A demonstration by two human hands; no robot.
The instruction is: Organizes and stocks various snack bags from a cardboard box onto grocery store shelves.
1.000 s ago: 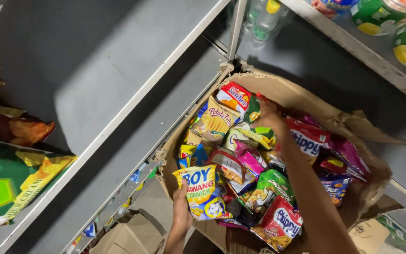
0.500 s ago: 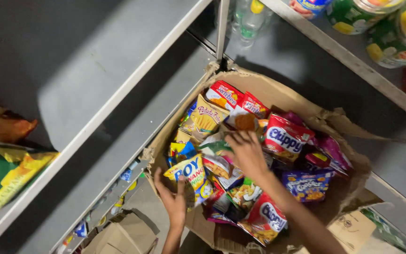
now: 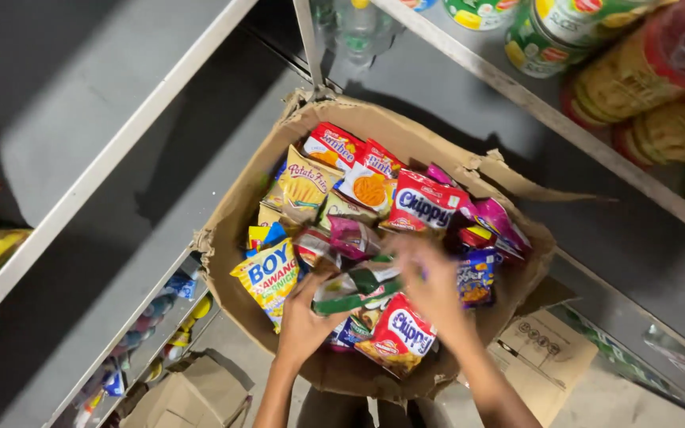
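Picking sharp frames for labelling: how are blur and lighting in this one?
Head view: the right hand is smeared by motion blur, the left hand a little sharper; the snack packets in the cardboard box are bright and readable; the shelf and lower left lie in shadow.

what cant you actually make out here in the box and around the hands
Head view only:
- right hand: motion-blurred, so its grasp is unclear.
- green snack packet: partly covered by left hand fingers.
- lower packets in cardboard box: buried under the top layer.
- cans: cut off by the top edge.
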